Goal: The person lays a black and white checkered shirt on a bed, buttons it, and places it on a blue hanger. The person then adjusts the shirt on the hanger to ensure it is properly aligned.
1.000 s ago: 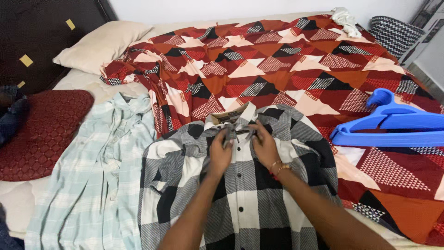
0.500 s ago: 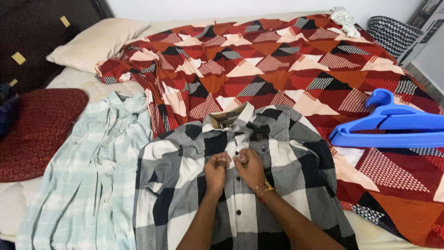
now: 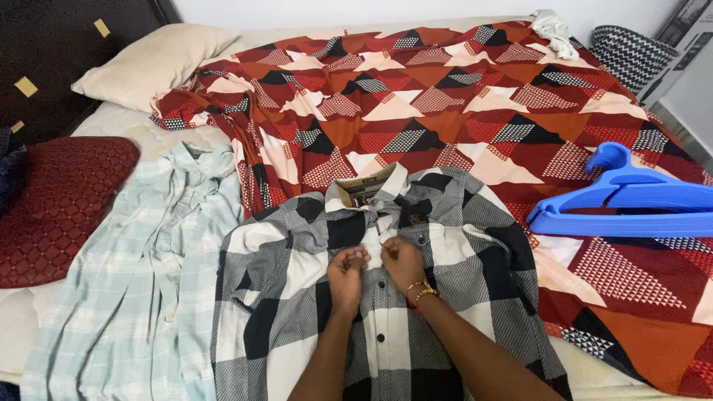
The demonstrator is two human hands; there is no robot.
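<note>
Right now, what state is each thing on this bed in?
Checked shirt: spread flat, front up, collar open at the top.
Left hand: pinching the shirt's button strip.
Right hand: pinching the strip beside it.
Pale blue shirt: laid flat, rumpled.
Blue hangers: stacked, bare, lying on the bedspread.
Patterned bedspread: spread out, bunched at its left edge.
Pillow: lying at the bed's head.

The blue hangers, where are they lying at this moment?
In the head view, the blue hangers lie on the patterned red bedspread at the right side, just right of the black-and-white checked shirt that both hands are touching.
</note>
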